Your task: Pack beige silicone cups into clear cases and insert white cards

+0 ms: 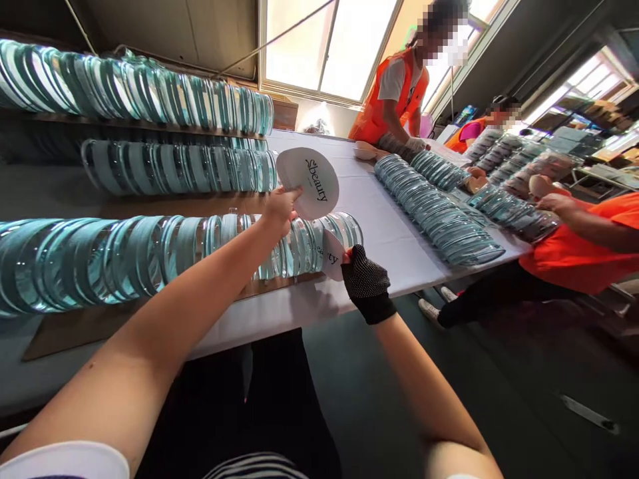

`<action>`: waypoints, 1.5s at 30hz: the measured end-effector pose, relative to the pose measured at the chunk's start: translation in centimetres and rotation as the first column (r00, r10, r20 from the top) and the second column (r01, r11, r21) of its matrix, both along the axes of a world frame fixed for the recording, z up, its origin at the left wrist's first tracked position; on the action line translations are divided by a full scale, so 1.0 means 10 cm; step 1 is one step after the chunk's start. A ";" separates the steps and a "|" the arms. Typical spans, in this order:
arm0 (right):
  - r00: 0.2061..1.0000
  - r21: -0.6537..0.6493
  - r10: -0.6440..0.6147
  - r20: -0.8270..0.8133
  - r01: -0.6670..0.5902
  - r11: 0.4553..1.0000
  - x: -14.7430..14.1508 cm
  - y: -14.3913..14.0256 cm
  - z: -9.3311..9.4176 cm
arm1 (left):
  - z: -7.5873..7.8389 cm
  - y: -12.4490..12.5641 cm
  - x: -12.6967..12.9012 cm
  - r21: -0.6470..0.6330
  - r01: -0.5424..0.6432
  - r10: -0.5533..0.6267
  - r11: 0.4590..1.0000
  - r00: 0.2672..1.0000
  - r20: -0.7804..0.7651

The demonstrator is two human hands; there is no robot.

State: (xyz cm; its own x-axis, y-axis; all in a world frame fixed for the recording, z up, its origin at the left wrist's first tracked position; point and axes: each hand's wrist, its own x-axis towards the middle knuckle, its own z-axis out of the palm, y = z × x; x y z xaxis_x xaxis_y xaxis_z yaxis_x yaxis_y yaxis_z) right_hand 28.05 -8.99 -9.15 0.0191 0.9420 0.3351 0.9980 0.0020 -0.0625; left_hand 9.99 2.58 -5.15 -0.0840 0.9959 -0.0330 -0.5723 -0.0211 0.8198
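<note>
My left hand (280, 207) pinches a round white card (310, 181) printed "Sbeauty", held up above the near row of round glass discs (164, 256). My right hand (363, 279), in a black dotted glove, grips a second white printed card (332, 255) at the right end of that row, pressed against the last disc. The discs stand on edge, packed side by side, on a brown board (64, 329) on the white-covered table (389, 233).
Two more rows of glass discs (184, 166) stand behind, the farthest (140, 86) on a higher shelf. Across the table, people in orange vests handle further slanted disc stacks (439, 213). The table's near edge runs above dark floor (499, 399).
</note>
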 end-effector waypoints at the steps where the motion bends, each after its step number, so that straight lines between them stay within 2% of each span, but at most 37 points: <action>1: 1.000 0.037 0.007 -0.022 -0.006 0.999 0.00 0.01 -0.03 | 0.01 -0.01 0.00 0.003 0.007 -0.007 1.000 1.000 -0.009; 3: 0.999 0.072 0.024 -0.032 -0.022 0.997 -0.02 0.05 -0.10 | 0.02 -0.02 0.00 0.008 0.010 -0.009 1.000 0.999 -0.031; 6: 0.997 0.018 0.051 0.051 -0.052 0.998 -0.10 0.13 -0.14 | 0.04 -0.04 0.00 -0.002 0.010 -0.010 1.000 0.998 -0.060; 11: 0.977 -0.091 0.134 0.168 -0.120 0.989 -0.21 0.16 -0.03 | 0.05 -0.05 0.00 -0.013 0.022 -0.022 1.000 0.998 -0.065; 13: 0.979 -0.149 0.168 0.116 -0.150 0.977 -0.21 0.19 0.02 | 0.05 -0.06 0.00 -0.015 0.014 -0.015 1.000 0.997 -0.074; 15: 0.973 -0.304 0.195 -0.125 -0.225 0.926 -0.15 0.23 0.04 | 0.05 -0.06 0.00 -0.010 0.013 -0.014 1.000 0.997 -0.078; 16: 0.930 -0.407 0.184 -0.319 -0.310 0.860 -0.09 0.24 0.03 | 0.04 -0.07 0.00 -0.002 0.018 -0.018 1.000 0.997 -0.075; 17: 0.839 -0.470 0.145 -0.525 -0.427 0.773 -0.03 0.25 0.02 | 0.04 -0.07 0.00 0.009 0.025 -0.024 1.000 0.997 -0.069; 18: 0.709 -0.475 0.081 -0.701 -0.549 0.688 0.03 0.25 0.00 | 0.03 -0.07 0.00 0.021 0.033 -0.031 0.999 0.998 -0.061; 19: 0.568 -0.434 0.019 -0.823 -0.648 0.626 0.09 0.24 -0.02 | 0.02 -0.06 0.00 0.034 0.039 -0.037 0.999 0.998 -0.052; 20: 0.457 -0.381 -0.022 -0.889 -0.712 0.590 0.15 0.22 -0.03 | 0.01 -0.05 0.01 0.044 0.041 -0.039 0.998 0.998 -0.045; 21: 0.403 -0.349 -0.037 -0.915 -0.739 0.576 0.19 0.21 -0.03 | -0.01 -0.04 0.01 0.050 0.039 -0.037 0.998 0.998 -0.043; 22: 0.403 -0.337 -0.027 -0.915 -0.725 0.600 0.22 0.21 -0.02 | -0.02 -0.02 0.02 0.054 0.032 -0.030 0.998 0.999 -0.045; 23: 0.439 -0.327 0.004 -0.899 -0.676 0.660 0.23 0.23 0.01 | -0.03 -0.01 0.03 0.054 0.024 -0.022 0.998 0.998 -0.052; 24: 0.488 -0.290 0.054 -0.871 -0.600 0.746 0.24 0.27 0.05 | -0.04 0.00 0.03 0.054 0.019 -0.015 0.998 0.998 -0.060; 25: 0.535 -0.199 0.117 -0.836 -0.496 0.846 0.23 0.34 0.11 | -0.05 0.01 0.04 0.059 0.015 -0.011 0.998 0.998 -0.066; 26: 0.582 -0.064 0.185 -0.792 -0.381 0.922 0.21 0.43 0.18 | -0.05 0.00 0.04 0.074 0.018 -0.013 0.997 0.998 -0.066; 27: 0.631 0.081 0.244 -0.737 -0.275 0.958 0.19 0.53 0.26 | -0.05 -0.02 0.04 0.098 0.028 -0.022 0.995 0.998 -0.058; 29: 0.740 0.268 0.298 -0.603 -0.163 0.949 0.12 0.72 0.39 | -0.05 -0.10 0.03 0.151 0.062 -0.058 0.987 0.998 -0.031; 32: 0.860 0.354 0.336 -0.383 -0.199 0.914 -0.08 0.81 0.48 | -0.02 -0.30 -0.01 0.188 0.089 -0.091 0.978 0.996 0.001; 35: 0.868 0.469 0.436 -0.239 -0.290 0.834 -0.33 0.65 0.42 | 0.02 -0.51 -0.06 0.191 0.063 -0.065 0.980 0.998 0.004; 37: 0.873 0.550 0.435 -0.223 -0.256 0.795 -0.45 0.52 0.36 | 0.04 -0.62 -0.10 0.202 0.054 -0.058 0.978 0.998 0.012; 41: 0.891 0.576 0.340 -0.303 -0.113 0.810 -0.58 0.39 0.30 | 0.08 -0.76 -0.17 0.185 0.028 -0.037 0.982 0.998 0.043; 45: 0.893 0.468 0.332 -0.303 -0.164 0.869 -0.74 0.32 0.32 | 0.05 -0.82 -0.19 0.142 0.004 -0.013 0.990 0.998 0.062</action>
